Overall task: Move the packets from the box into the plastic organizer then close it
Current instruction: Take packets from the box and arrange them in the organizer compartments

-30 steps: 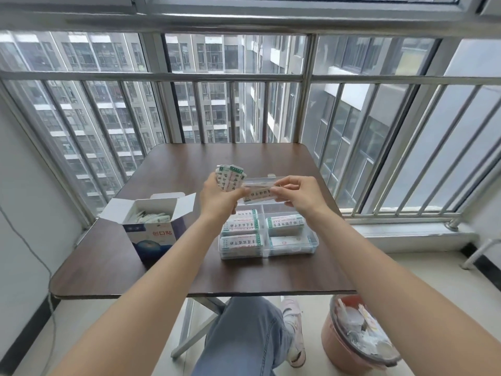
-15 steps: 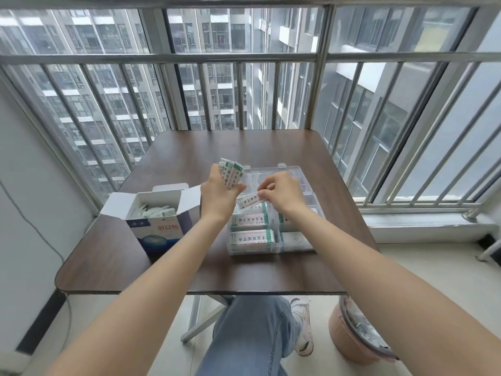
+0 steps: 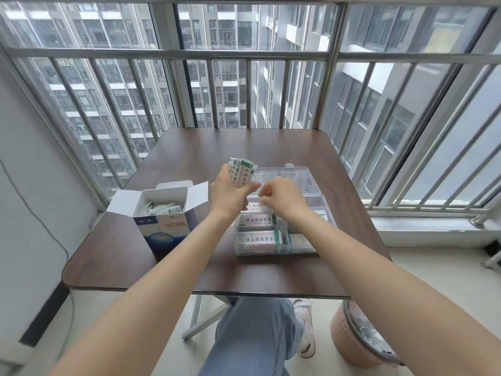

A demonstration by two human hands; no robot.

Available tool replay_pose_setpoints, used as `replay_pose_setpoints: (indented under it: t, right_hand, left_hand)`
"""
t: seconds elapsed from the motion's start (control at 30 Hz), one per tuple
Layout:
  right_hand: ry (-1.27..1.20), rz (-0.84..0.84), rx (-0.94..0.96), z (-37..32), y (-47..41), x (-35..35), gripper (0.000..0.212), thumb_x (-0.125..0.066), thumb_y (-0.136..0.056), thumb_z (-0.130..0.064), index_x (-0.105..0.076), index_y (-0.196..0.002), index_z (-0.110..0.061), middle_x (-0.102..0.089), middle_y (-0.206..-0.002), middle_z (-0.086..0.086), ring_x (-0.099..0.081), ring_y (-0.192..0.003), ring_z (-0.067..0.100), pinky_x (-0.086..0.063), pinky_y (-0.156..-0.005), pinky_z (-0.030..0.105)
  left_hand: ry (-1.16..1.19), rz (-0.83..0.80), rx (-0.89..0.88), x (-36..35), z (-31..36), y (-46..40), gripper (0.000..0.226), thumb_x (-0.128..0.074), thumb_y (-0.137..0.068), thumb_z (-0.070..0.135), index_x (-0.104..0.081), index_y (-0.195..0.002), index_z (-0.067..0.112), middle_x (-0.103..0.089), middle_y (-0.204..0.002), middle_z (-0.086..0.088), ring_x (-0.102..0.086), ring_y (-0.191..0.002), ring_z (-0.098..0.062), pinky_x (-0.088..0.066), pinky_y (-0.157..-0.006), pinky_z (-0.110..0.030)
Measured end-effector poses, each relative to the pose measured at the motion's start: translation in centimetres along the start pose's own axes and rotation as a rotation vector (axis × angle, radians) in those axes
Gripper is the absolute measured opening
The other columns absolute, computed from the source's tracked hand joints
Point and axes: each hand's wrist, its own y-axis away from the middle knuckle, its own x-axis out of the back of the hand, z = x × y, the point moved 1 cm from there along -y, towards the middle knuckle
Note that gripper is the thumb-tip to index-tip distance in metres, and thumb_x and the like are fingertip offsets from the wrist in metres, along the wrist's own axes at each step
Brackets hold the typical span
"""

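An open blue-and-white cardboard box (image 3: 162, 223) stands on the table's left half, with several white packets (image 3: 160, 208) inside. To its right lies the clear plastic organizer (image 3: 298, 246), its lid (image 3: 292, 176) folded back flat. Green-and-white packets (image 3: 257, 238) fill its near compartments. My left hand (image 3: 230, 192) grips a small fan of packets (image 3: 242, 170) above the organizer's far left corner. My right hand (image 3: 282, 198) hovers over a middle compartment with fingers curled downward; whether it still pinches a packet is hidden.
The brown table (image 3: 135, 259) stands against a barred window (image 3: 244, 55). A pink waste bin (image 3: 360, 340) with wrappers sits on the floor at the lower right. My knee in jeans (image 3: 252, 335) is under the table's front edge.
My right hand took one packet from the fan in my left hand and lowered it into the organizer. The camera view tilted downward and closer.
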Motion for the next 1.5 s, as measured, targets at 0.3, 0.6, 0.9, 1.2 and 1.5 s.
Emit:
replay_pose_setpoints:
  t: [0.3, 0.6, 0.9, 1.2, 1.5]
  right_hand:
    - [-0.795, 0.043, -0.038, 0.4, 2.7, 3.6, 0.016, -0.075, -0.078, -0.014, -0.065, -0.089, -0.010, -0.065, -0.070, -0.001, -0.058, -0.058, 0.008, -0.043, -0.050, 0.016]
    - [-0.930, 0.075, -0.090, 1.4, 3.6, 3.3, 0.021, -0.073, -0.078, -0.005, -0.063, -0.096, -0.002, -0.068, -0.082, 0.007, -0.065, -0.071, 0.016, -0.057, -0.075, 0.028]
    - [-0.918, 0.078, -0.121, 1.3, 3.7, 3.5, 0.020, -0.075, -0.077, -0.006, -0.065, -0.094, 0.000, -0.068, -0.079, 0.006, -0.065, -0.071, 0.016, -0.057, -0.068, 0.024]
    - [-0.935, 0.133, -0.147, 1.2, 3.8, 3.7, 0.019, -0.074, -0.077, -0.002, -0.065, -0.093, -0.006, -0.066, -0.075, 0.001, -0.061, -0.065, 0.009, -0.050, -0.059, 0.014]
    - [-0.916, 0.141, -0.140, 1.0, 4.3, 3.8, 0.025, -0.074, -0.076, -0.001, -0.065, -0.099, -0.003, -0.066, -0.075, 0.003, -0.061, -0.063, 0.009, -0.052, -0.059, 0.015]
  left_hand:
    - [0.124, -0.427, -0.033, -0.9, 1.5, 2.0, 0.028, -0.074, -0.079, 0.015, -0.057, -0.101, 0.020, -0.057, -0.068, 0.003, -0.045, -0.045, -0.007, -0.041, -0.041, -0.023]
    - [0.427, -0.457, 0.128, -0.9, 1.3, 2.8, 0.020, -0.039, -0.101, 0.012, -0.054, -0.113, 0.006, -0.066, -0.087, -0.009, -0.067, -0.060, -0.015, -0.056, -0.055, -0.027]
    - [0.397, -0.324, 0.102, -0.7, 0.7, 2.2, 0.029, -0.066, -0.086, 0.015, -0.057, -0.114, 0.014, -0.067, -0.095, -0.005, -0.066, -0.086, -0.021, -0.055, -0.064, -0.033]
    - [0.427, -0.220, 0.101, -0.8, 0.9, 2.0, 0.046, -0.075, -0.073, -0.003, -0.055, -0.113, 0.005, -0.067, -0.099, -0.010, -0.065, -0.087, -0.023, -0.055, -0.078, -0.038]
    - [0.560, -0.220, 0.143, -0.6, 0.4, 2.0, 0.032, -0.063, -0.083, -0.006, -0.054, -0.109, 0.010, -0.066, -0.099, -0.009, -0.065, -0.090, -0.025, -0.055, -0.075, -0.039]
